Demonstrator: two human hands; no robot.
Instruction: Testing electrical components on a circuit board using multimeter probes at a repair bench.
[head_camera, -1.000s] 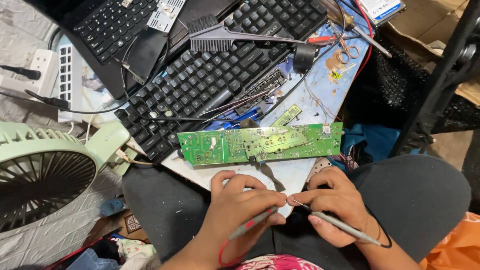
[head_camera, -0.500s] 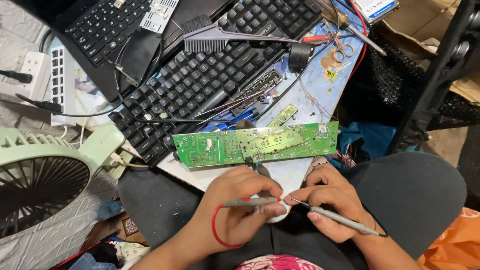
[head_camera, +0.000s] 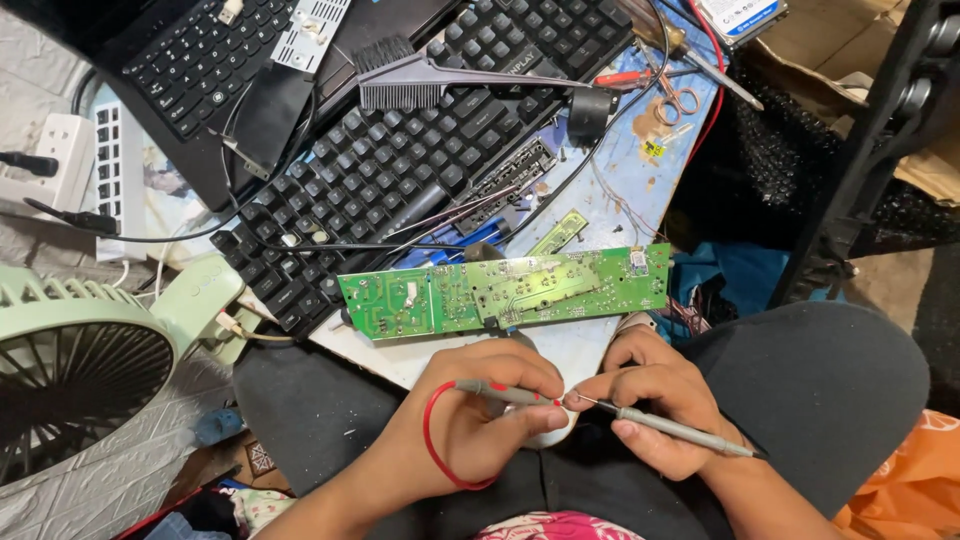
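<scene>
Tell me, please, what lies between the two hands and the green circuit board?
In the head view, only bare white board surface separates the hands from the circuit board.

Cluttered electronics repair bench: bare circuit board (head_camera: 505, 292), keyboards (head_camera: 400, 160), probes (head_camera: 670, 428).

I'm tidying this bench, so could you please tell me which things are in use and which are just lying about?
In use:
left hand holding red-leaded probe
right hand holding grey probe
green circuit board

Lying about:
black keyboards
grey brush
scissors
green fan
white power strip
</scene>
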